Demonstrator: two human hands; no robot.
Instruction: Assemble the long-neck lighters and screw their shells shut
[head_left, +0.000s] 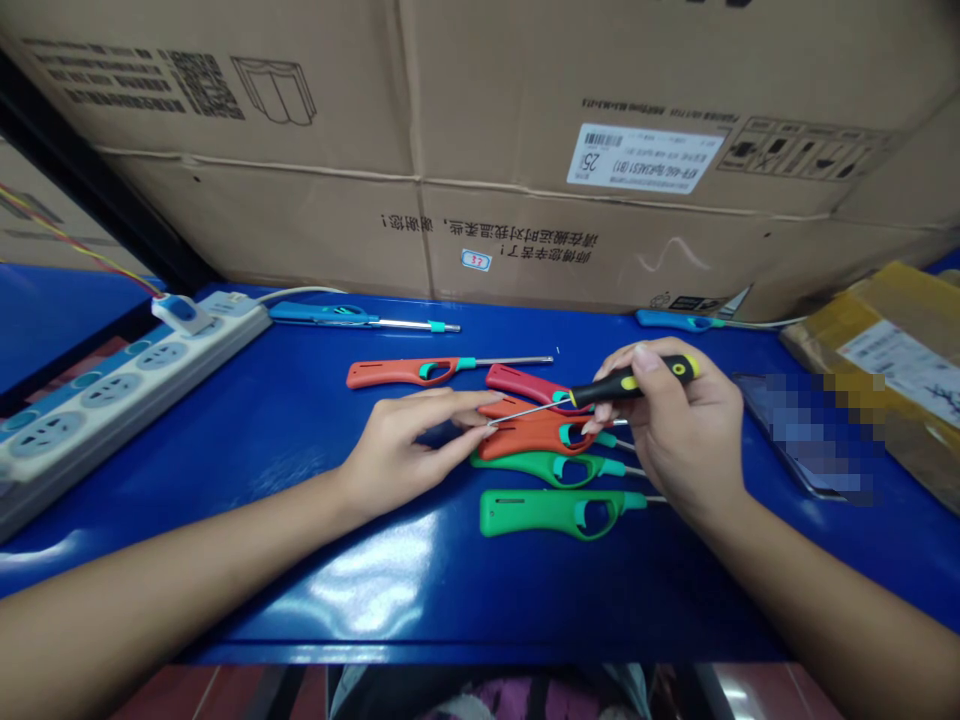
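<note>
My right hand (675,430) grips a black-and-yellow screwdriver (626,383), its thin shaft pointing left. The tip meets the handle end of an orange long-necked gas lighter (525,437), by the fingertips of my left hand (409,445). My left thumb and fingers are closed on that end. Right behind this lighter, another orange one (504,407) is partly covered, with a red lighter (529,383) beyond it. In front lie a green lighter (525,466) and a second green lighter (517,513); their metal necks run toward my right wrist.
Farther back lie an orange lighter (397,373) and two blue lighters (326,314) (667,320). A power strip (127,390) runs along the left. At right are a blurred phone (806,435) and a taped parcel (892,350). A large cardboard box (315,220) walls the blue table's (262,560) back.
</note>
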